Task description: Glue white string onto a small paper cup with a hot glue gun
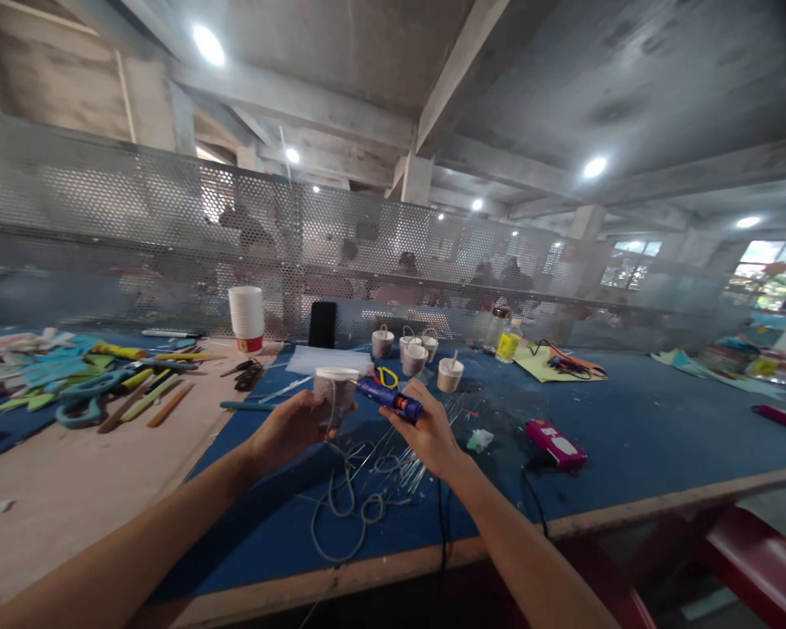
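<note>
My left hand (298, 426) grips a paper cup (333, 397) wound with grey cord, its white rim facing up. In my right hand (427, 430) is a blue glue gun (388, 398), its nozzle pointing left at the cup's upper side; whether the tip touches is too small to tell. Loose grey cord (341, 524) trails from the cup and curls on the blue mat below. Thin clear glue sticks or strands (416, 463) lie under the glue gun. Behind it shows a pair of yellow-handled scissors (386, 377).
Several cord-wrapped cups (415, 359) stand behind my hands. A stack of white paper cups (246, 316), a black phone (322, 324) and a yellow-labelled bottle (509, 342) line the back. Blue scissors (92, 397) lie left, a magenta box (555, 444) right. A perforated metal screen (367, 236) bounds the table.
</note>
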Available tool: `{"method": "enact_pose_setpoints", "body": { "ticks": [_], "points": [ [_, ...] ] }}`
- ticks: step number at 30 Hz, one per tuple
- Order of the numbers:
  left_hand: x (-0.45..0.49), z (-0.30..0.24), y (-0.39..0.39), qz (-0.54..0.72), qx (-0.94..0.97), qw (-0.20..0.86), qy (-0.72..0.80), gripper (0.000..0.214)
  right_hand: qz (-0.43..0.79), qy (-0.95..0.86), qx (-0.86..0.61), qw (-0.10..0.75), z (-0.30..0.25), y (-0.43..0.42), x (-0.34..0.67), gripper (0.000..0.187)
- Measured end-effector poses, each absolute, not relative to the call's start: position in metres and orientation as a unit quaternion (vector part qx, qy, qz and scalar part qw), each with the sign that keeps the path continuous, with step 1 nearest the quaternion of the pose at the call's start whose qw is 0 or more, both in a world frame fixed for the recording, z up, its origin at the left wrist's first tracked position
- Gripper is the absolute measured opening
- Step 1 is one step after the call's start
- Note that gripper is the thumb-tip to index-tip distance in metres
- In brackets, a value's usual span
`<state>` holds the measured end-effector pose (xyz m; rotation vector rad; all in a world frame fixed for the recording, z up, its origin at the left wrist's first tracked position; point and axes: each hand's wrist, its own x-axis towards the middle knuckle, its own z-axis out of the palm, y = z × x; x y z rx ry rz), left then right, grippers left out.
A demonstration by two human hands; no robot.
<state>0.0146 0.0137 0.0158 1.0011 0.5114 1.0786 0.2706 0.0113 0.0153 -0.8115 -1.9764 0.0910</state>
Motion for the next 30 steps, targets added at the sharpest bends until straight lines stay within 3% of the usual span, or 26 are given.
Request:
{"method": "enact_pose_setpoints", "body": {
  "ticks": [5,11,15,25,30],
  "points": [
    [0.013,0.016,0.015,0.488,0.438,0.723,0.218,0.033,0.082,-0.787,-0.343,0.507,0.015,0.014,0.27,0.025],
    [0.009,0.015,0.019,0.499,0.41,0.732,0.214,0.034,0.292,-0.71,-0.377,0.518,0.017,0.015,0.27,0.032],
    [0.009,0.014,0.019,0.505,0.405,0.73,0.22,0.035,0.369,-0.67,-0.369,0.528,0.016,0.02,0.271,0.036],
    [0.007,0.018,0.018,0.51,0.422,0.711,0.24,0.037,0.41,-0.614,-0.436,0.515,-0.002,0.052,0.282,0.042],
    [0.007,0.016,0.018,0.503,0.426,0.718,0.226,0.038,0.336,-0.644,-0.567,0.388,-0.014,0.068,0.295,0.036]
  ]
}}
